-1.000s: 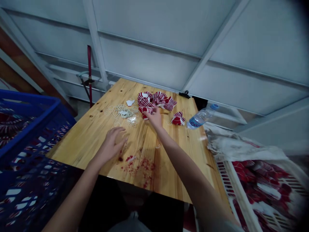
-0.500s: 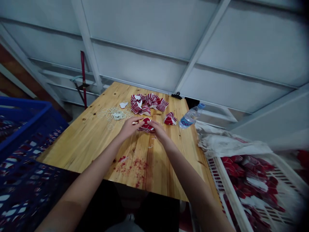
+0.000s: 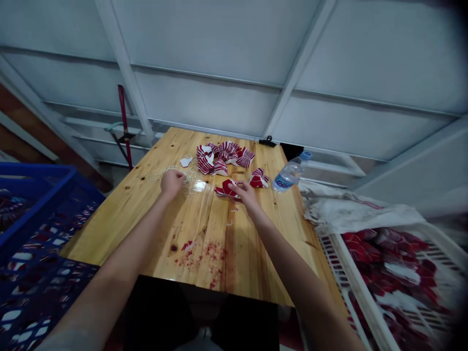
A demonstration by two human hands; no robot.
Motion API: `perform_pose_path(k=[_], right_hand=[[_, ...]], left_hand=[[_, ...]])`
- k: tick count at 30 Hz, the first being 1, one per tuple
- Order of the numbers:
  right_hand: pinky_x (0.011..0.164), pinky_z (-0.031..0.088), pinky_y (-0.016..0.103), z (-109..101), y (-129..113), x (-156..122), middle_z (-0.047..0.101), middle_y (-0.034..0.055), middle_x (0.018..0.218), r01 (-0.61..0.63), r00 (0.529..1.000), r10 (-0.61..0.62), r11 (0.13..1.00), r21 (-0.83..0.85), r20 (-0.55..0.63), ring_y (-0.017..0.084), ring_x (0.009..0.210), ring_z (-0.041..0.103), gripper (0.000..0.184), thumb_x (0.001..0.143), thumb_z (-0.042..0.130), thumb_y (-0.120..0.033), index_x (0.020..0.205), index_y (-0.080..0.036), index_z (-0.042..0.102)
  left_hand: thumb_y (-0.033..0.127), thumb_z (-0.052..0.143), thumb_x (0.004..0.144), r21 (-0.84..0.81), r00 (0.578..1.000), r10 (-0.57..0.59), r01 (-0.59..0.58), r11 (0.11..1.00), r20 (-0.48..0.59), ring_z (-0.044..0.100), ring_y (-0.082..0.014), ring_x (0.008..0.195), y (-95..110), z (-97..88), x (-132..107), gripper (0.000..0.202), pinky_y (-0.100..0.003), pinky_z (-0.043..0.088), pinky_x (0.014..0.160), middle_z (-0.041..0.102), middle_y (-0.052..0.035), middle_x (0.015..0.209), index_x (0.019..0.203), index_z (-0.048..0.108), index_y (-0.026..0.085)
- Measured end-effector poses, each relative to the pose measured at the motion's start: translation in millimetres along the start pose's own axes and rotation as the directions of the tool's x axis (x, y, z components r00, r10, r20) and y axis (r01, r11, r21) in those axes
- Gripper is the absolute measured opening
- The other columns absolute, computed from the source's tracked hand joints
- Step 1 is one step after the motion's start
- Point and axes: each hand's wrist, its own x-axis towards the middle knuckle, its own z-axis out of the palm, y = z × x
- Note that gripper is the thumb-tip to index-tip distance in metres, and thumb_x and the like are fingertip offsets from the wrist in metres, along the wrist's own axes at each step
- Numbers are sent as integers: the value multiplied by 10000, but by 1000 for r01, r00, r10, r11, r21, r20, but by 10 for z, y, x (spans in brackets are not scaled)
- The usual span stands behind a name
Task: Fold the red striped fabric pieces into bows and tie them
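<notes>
My right hand [image 3: 245, 192] is closed on a small stack of red-and-white striped pieces [image 3: 225, 187] near the middle of the wooden table [image 3: 139, 204]. My left hand [image 3: 171, 181] reaches into a heap of pale rubber bands [image 3: 190, 176], fingers curled over them; what they hold, if anything, is hidden. Behind both hands lies a pile of the same striped pieces [image 3: 223, 155], with one more bunch [image 3: 259, 178] to the right and a white piece [image 3: 185, 161] to the left.
A water bottle [image 3: 290, 173] lies at the table's right edge. A white crate [image 3: 395, 278] of red pieces, part-covered by a white sack [image 3: 351, 212], stands at right. A blue crate [image 3: 32, 234] stands at left. Red specks [image 3: 204, 251] mark the near tabletop. A black clip [image 3: 267, 142] sits at the far edge.
My left hand has left the striped stack and gone left to the rubber bands. My right hand keeps the stack, now a little further right.
</notes>
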Motion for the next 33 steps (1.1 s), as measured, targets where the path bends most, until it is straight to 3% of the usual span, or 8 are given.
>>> perform_pose_path(k=[4, 7, 11, 16, 20, 27, 30, 33], right_hand=[[701, 499, 293, 4, -97, -117, 692, 24, 911, 226, 974, -221, 964, -136, 50, 191, 805, 642, 392, 598, 812, -427, 887, -202, 671], [730, 500, 308, 82, -171, -226, 701, 25, 903, 378, 917, -345, 911, -162, 200, 202, 813, 647, 366, 627, 812, -385, 915, -206, 675], [760, 496, 320, 86, -208, -345, 698, 43, 902, 485, 860, -425, 854, -191, 281, 206, 845, 646, 256, 751, 735, -421, 864, -203, 664], [904, 444, 376, -37, -186, -462, 648, 75, 983, 630, 760, -516, 734, -253, 395, 214, 986, 584, 374, 936, 469, -531, 918, -212, 662], [834, 453, 337, 39, -171, -581, 563, 39, 877, 578, 801, -489, 782, -234, 345, 187, 892, 559, 417, 906, 502, -583, 752, -209, 604], [673, 438, 308, 219, -65, -580, 492, 11, 700, 423, 900, -410, 904, -67, 151, 159, 688, 506, 540, 821, 543, -648, 505, -214, 487], [534, 365, 268, 229, -56, -534, 398, -28, 598, 315, 943, -317, 948, 35, 102, 120, 555, 403, 600, 704, 662, -634, 480, -223, 288], [509, 299, 263, 264, -62, -515, 286, -58, 517, 372, 928, -372, 921, -112, 22, 106, 497, 304, 583, 713, 675, -536, 508, -237, 218]], left_hand=[[396, 754, 692, -25, 991, 104, -102, 994, 80, 375, -396, 1356, 181, 81, -113, 547, -511, 278, 1114, 559, -178, 1338, 1122, 620, 84], [446, 795, 636, -164, 930, 199, -154, 974, 308, 553, -308, 1223, 422, 247, -336, 703, -428, 451, 1002, 582, -125, 1340, 1254, 569, 198], [381, 834, 559, -440, 688, 282, 59, 896, 668, 597, -293, 1154, 598, 376, -533, 723, -389, 467, 969, 644, -112, 1236, 1218, 602, 197], [300, 822, 546, -452, 637, 212, 240, 859, 741, 645, -240, 970, 552, 397, -612, 608, -347, 480, 871, 718, -61, 1017, 1119, 652, 190], [272, 848, 474, -510, 558, 215, 449, 734, 801, 663, -232, 893, 465, 499, -729, 628, -339, 494, 821, 728, -53, 953, 1067, 656, 193], [342, 758, 634, -546, 650, -29, 660, 516, 759, 657, -191, 669, 312, 699, -840, 246, -313, 514, 666, 727, -55, 745, 775, 657, 168], [307, 735, 682, -559, 654, -70, 693, 455, 753, 654, -168, 618, 353, 741, -834, 210, -282, 519, 615, 730, -52, 732, 804, 665, 152], [347, 713, 720, -562, 638, -97, 733, 383, 764, 653, -168, 580, 414, 799, -859, 212, -285, 529, 583, 723, -48, 703, 784, 654, 153]])
